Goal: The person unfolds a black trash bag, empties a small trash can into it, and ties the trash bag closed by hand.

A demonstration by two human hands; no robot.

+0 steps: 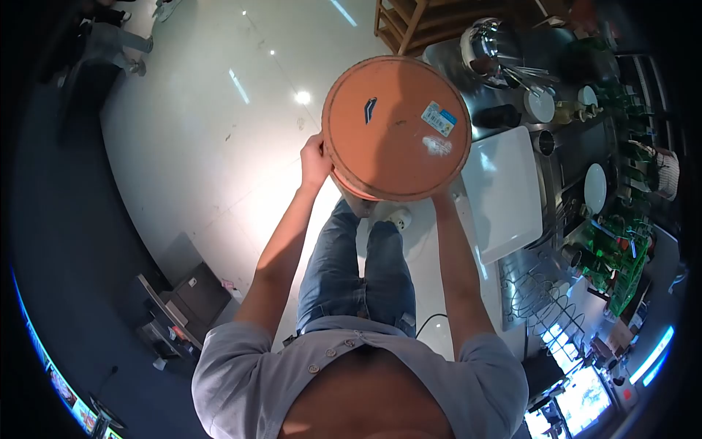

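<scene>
Grasping the round orange object (396, 130) at its edge with the left hand (316, 162), to the left of the white tray (504, 194), presumably to steady its breadth. Cannot tell the right hand's grasp, hidden behind the tray-side edge, perhaps to balance the load.

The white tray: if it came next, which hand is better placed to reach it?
Probably the right hand. Its forearm appears nearer the white tray; the left hand holds the round orange container by its opposite edge. The right hand itself is hidden, so its hold is unclear.
</scene>
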